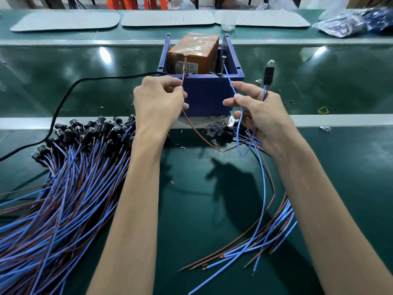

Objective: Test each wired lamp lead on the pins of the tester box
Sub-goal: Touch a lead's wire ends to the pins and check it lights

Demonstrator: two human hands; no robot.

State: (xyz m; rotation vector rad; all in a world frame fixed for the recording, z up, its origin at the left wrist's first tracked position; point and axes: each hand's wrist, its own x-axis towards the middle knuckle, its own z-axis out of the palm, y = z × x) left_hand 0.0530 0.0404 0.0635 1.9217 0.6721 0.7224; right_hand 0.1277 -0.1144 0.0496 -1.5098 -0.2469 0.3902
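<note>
Nearest, below and right of the right hand (261,116), a few loose leads (255,241) fan over the green worktop (191,209). A big heap of leads (63,188) with black lamp holders lies left of the left hand (159,103). The left fingers (169,80) pinch a brown wire (200,135), whose tip rises to the left pin (185,62). The right fingers (231,102) pinch the blue wire (232,86), which runs up to the right pin (222,64); whether either tip touches its pin I cannot tell. The lamp (269,71) stands upright above the right hand. Just beyond both hands sits the blue tester box (204,96), holding an orange unit (193,54). A black cable (63,99) trails away left of it.
</note>
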